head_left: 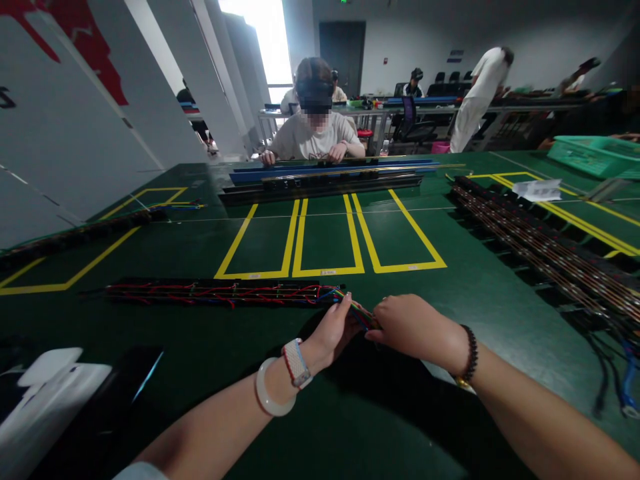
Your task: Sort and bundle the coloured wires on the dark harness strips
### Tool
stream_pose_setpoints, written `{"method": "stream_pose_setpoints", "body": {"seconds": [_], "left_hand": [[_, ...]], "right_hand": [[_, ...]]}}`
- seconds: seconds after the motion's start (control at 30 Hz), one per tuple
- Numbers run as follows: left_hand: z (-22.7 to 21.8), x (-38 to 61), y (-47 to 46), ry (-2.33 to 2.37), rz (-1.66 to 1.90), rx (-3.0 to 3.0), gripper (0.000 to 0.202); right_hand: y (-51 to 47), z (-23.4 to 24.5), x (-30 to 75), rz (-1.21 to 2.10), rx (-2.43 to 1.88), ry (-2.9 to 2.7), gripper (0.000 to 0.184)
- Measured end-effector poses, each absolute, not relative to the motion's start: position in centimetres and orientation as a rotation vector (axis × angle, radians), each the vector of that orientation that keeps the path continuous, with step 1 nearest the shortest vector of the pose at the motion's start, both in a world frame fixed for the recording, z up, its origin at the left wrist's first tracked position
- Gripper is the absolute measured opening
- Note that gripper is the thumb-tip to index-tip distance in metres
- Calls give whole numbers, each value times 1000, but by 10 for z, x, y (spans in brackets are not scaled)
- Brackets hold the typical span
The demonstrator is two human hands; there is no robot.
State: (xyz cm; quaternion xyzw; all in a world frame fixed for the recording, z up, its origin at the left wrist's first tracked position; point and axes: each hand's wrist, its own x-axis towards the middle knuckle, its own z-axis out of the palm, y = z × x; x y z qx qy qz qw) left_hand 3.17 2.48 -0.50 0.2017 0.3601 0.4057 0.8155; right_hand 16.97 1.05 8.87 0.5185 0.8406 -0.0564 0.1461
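Observation:
A long black strip [220,292] laced with red, blue and green wires lies across the green table [325,413] in front of me. Its coloured wire ends [361,312] stick out at the right end. My left hand [334,331], with a white bangle and a woven band on the wrist, pinches those wire ends from the left. My right hand [413,325], with a dark bead bracelet, is closed on the same wire ends from the right. The fingertips of both hands meet over the wires.
Yellow marked boxes [327,240] lie beyond the strip. More wired strips [545,247] run along the right, and black and blue rails [325,179] lie in front of a seated person [313,130]. A phone [125,393] and white objects lie at lower left. A green bin [595,155] stands far right.

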Motion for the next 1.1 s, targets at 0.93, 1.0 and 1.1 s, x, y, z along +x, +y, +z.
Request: {"method": "stream_pose_setpoints", "body": {"seconds": [0.93,1.0,1.1], "left_hand": [[4,27,25,736,810,408,30],[3,26,26,707,805,414,31],[2,26,26,697,778,445,34]], "right_hand": [[68,58,193,239,1977,2380,25],[73,49,192,327,1957,2450,25],[81,38,194,399,1930,2512,25]]}}
